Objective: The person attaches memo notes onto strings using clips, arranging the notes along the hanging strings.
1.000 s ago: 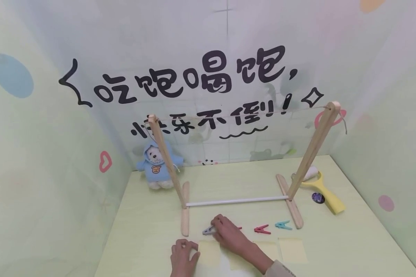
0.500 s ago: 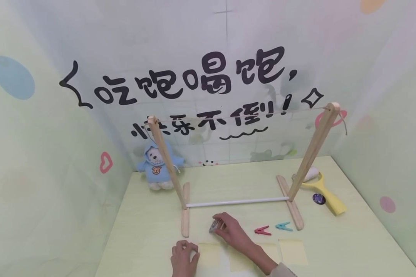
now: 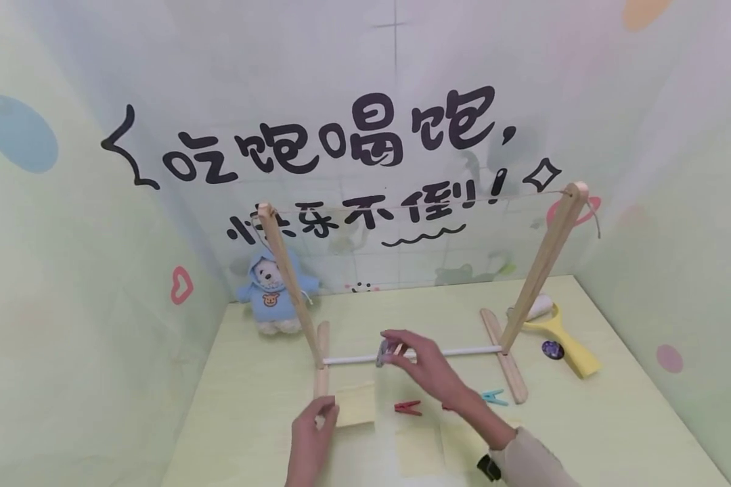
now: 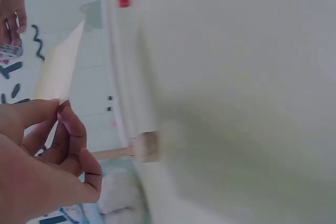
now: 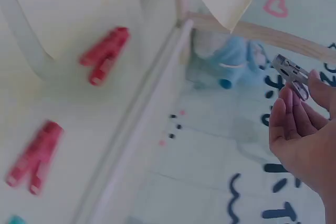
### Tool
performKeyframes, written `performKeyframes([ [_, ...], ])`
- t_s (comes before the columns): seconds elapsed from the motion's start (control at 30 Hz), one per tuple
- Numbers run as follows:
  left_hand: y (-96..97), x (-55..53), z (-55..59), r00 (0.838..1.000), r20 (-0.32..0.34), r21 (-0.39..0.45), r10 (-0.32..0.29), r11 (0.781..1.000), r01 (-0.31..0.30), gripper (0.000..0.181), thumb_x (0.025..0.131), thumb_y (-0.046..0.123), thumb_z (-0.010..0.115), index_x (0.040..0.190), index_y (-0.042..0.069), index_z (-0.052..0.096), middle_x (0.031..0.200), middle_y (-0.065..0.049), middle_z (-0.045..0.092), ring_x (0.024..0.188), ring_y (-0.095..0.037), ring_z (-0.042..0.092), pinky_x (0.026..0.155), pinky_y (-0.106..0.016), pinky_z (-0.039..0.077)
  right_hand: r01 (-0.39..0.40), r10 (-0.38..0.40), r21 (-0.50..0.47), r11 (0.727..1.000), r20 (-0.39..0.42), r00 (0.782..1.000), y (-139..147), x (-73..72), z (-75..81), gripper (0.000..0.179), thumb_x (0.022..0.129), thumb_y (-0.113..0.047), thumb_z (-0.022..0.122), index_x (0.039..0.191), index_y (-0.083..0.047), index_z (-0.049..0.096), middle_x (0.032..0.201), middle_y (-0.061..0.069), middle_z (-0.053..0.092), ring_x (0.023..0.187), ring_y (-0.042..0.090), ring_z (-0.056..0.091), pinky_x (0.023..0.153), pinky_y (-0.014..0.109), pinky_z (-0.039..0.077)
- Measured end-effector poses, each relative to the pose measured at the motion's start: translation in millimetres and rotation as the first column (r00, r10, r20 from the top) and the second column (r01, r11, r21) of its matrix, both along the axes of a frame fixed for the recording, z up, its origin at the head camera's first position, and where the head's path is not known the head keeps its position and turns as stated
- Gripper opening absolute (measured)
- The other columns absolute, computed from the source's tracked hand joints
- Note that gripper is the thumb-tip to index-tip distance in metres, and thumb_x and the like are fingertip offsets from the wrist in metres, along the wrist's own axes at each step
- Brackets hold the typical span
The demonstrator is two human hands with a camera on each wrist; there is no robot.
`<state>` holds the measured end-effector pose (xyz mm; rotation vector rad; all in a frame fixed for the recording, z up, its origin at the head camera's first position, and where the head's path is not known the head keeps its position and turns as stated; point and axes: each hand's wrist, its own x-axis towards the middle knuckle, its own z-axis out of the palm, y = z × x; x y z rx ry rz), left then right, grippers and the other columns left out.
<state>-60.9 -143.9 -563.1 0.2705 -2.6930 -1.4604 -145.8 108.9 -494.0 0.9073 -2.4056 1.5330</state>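
My left hand (image 3: 311,436) pinches a pale yellow square sheet of paper (image 3: 356,407) by its left edge, raised off the table; the left wrist view shows the sheet (image 4: 60,69) between thumb and forefinger. Up and to the right of it, my right hand (image 3: 431,365) pinches a grey clothespin (image 5: 290,73) between thumb and fingers. In the head view this clothespin (image 3: 382,353) overlaps the white rod (image 3: 472,351) of a wooden stand. Two red clothespins (image 5: 105,55) lie on the table, one partly hidden by the right forearm, beside a teal clothespin (image 3: 495,397).
The stand's two wooden posts (image 3: 539,277) carry a thin string (image 3: 533,196) between their tops. More yellow sheets (image 3: 418,448) lie at the front. A plush bear in blue (image 3: 271,297) sits behind the left post; a yellow-handled lint roller (image 3: 575,355) lies right of the stand.
My right hand has picked the grey clothespin up off the table and moved it up and away. My left hand has lifted a yellow sheet from the table.
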Motion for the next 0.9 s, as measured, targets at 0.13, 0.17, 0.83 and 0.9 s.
performKeyframes([
  [0.13,-1.7,-15.3,29.8,0.978,-0.205,0.069,0.024,0.998,-0.010,0.010,0.102,0.007,0.076,0.112,0.007,0.079,0.095,0.001,0.077,0.090,-0.004,0.066,0.080,-0.025,0.055,-0.026,0.026,0.005,1.000,-0.145,0.989,11.5,-5.3,59.7,0.034,0.095,0.003,0.081,0.128,-0.001,0.072,0.112,0.007,0.077,0.100,0.020,0.071,0.083,0.033,0.062],
  [0.17,-1.9,-19.3,36.8,0.966,-0.258,0.088,0.025,0.996,-0.002,0.009,0.102,0.005,0.076,0.110,0.007,0.079,0.095,0.001,0.077,0.090,-0.002,0.065,0.080,-0.023,0.054,-0.037,0.037,0.000,0.999,-0.188,0.982,13.1,-5.6,74.5,0.034,0.094,0.004,0.082,0.125,-0.003,0.072,0.116,0.009,0.076,0.104,0.020,0.070,0.083,0.034,0.061],
  [0.83,10.3,-99.3,206.3,0.920,-0.392,0.225,-0.025,0.967,0.122,0.026,0.112,0.015,0.066,0.131,-0.002,0.072,0.134,-0.020,0.075,0.129,-0.032,0.071,0.113,-0.035,0.055,0.015,-0.016,-0.006,1.000,-0.484,0.875,20.6,-45.7,264.9,0.021,0.087,0.004,0.089,0.104,0.001,0.078,0.132,0.019,0.057,0.138,0.030,0.048,0.117,0.040,0.040],
  [0.9,12.1,-104.7,214.0,0.922,-0.386,0.237,-0.026,0.963,0.126,0.027,0.112,0.015,0.065,0.133,-0.001,0.071,0.137,-0.020,0.074,0.130,-0.032,0.070,0.115,-0.039,0.054,0.031,-0.026,0.003,1.000,-0.471,0.882,19.9,-52.7,269.8,0.020,0.087,0.002,0.090,0.103,0.000,0.078,0.132,0.018,0.057,0.140,0.030,0.046,0.121,0.043,0.036],
])
